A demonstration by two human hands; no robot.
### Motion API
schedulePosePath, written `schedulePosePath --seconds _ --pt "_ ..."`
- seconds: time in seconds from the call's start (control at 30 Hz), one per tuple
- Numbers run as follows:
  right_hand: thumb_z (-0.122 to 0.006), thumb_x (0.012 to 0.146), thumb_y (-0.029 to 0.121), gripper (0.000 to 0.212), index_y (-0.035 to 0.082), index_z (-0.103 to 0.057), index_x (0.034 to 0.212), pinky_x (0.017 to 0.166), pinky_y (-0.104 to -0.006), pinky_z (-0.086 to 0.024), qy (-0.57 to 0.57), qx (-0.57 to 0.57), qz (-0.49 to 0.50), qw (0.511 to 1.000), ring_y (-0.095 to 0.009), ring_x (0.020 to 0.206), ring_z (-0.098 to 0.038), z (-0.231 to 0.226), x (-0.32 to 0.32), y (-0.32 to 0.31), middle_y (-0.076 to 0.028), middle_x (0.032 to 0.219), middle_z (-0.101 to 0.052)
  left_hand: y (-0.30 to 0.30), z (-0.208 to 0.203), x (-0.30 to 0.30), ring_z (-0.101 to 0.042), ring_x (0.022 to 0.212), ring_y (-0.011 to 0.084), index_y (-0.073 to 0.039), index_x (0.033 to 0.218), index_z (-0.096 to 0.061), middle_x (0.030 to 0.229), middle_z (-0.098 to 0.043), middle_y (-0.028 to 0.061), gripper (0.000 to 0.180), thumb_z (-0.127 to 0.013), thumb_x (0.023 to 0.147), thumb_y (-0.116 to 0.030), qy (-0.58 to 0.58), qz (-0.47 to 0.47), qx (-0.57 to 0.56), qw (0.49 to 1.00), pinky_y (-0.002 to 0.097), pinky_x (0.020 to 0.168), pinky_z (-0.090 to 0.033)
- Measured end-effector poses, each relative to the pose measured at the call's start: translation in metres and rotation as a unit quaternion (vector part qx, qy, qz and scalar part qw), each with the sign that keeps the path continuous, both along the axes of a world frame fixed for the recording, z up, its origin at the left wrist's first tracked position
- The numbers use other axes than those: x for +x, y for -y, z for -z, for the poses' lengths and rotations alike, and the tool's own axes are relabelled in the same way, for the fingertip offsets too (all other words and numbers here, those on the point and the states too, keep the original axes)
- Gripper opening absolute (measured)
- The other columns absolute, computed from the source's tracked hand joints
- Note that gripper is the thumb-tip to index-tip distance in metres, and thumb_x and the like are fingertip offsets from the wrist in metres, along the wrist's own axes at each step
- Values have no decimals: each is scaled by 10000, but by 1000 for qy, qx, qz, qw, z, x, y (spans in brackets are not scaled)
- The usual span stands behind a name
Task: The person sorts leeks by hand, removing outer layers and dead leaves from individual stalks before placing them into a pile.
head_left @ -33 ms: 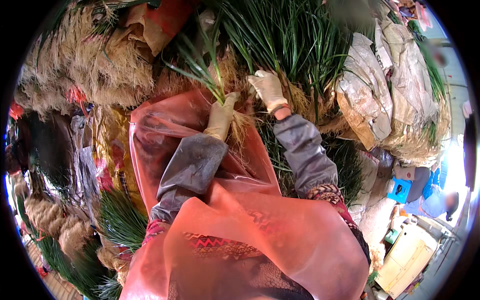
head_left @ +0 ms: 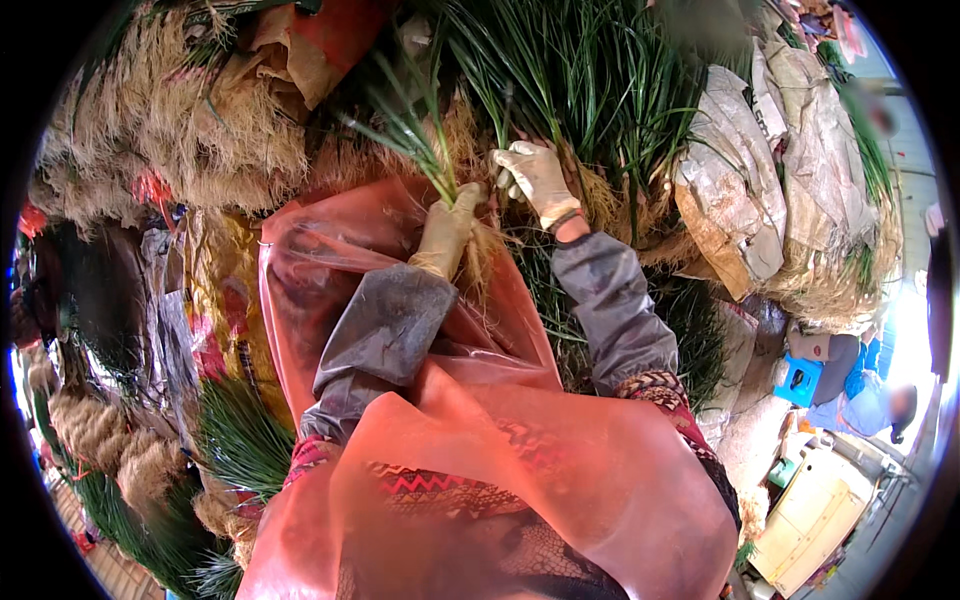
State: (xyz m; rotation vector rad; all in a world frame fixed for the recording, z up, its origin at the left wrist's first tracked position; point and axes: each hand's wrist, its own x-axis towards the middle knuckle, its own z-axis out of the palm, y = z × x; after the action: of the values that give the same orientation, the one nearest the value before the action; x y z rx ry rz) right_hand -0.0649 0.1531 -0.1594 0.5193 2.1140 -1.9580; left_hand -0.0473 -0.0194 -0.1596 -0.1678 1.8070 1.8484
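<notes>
My left hand [head_left: 448,225], in a pale glove, is closed around a small bunch of spring onions [head_left: 436,165]. Their green leaves point up and away, and the pale stringy roots [head_left: 484,255] hang below the fist over the apron. To its right, my gloved right hand [head_left: 538,182] has its fingers curled at the near edge of a big heap of spring onions [head_left: 600,80]. A single stalk [head_left: 505,115] runs down to its fingertips, which appear to pinch it. The fingers partly hide its lower end.
An orange translucent apron [head_left: 450,400] covers my lap. Root-ended bundles [head_left: 200,140] are stacked at the far left, and wrapped bundles [head_left: 730,170] lie at the right. More green leaves [head_left: 240,440] stand at my left. Farther right are a blue stool [head_left: 798,380] and a seated person [head_left: 865,410].
My right hand has shifted slightly right and its fingers have curled in more. The bunch in my left hand has tipped a little to the right.
</notes>
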Motion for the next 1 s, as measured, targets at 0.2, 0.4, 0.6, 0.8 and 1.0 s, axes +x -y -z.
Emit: schedulePosePath --seconds 0.2,0.4,0.6,0.8,1.0 --pt "-648 890 270 234 41 -623 847 547 -402 -475 -270 480 54 833 -283 556 -598 3 20 37 -116 663 -621 6 -9 9 -593 704 98 -1 909 -680 700 -650 48 338 -549 957 -310 128 65 143 979 208 625 -430" --pt "-560 886 247 227 35 -643 890 681 -411 -535 -5 404 -177 897 -315 720 -661 23 48 -31 -148 791 -666 19 -56 25 -587 660 84 -1 1051 -632 841 -668 81 300 -598 924 -271 93 129 273 949 168 560 -443" --pt "-554 911 463 428 59 -627 1034 669 -374 -517 11 617 -113 779 -209 770 -636 -56 61 -9 -87 879 -632 12 -16 14 -587 656 107 9 910 -677 896 -672 138 383 -525 957 -339 226 76 303 923 216 637 -491" --pt "-679 836 305 256 50 -673 862 682 -367 -513 27 453 -6 891 -272 683 -631 -42 -3 -39 -110 827 -678 -23 -4 7 -462 639 82 -54 1098 -678 979 -684 51 390 -502 961 -373 47 48 157 985 192 565 -365" --pt "-651 875 284 243 48 -692 921 633 -345 -508 -179 353 3 918 -258 691 -640 -22 32 -6 -114 866 -682 -24 -10 14 -441 603 53 -72 1001 -665 742 -558 -42 315 -645 900 -370 124 64 98 985 199 540 -359"
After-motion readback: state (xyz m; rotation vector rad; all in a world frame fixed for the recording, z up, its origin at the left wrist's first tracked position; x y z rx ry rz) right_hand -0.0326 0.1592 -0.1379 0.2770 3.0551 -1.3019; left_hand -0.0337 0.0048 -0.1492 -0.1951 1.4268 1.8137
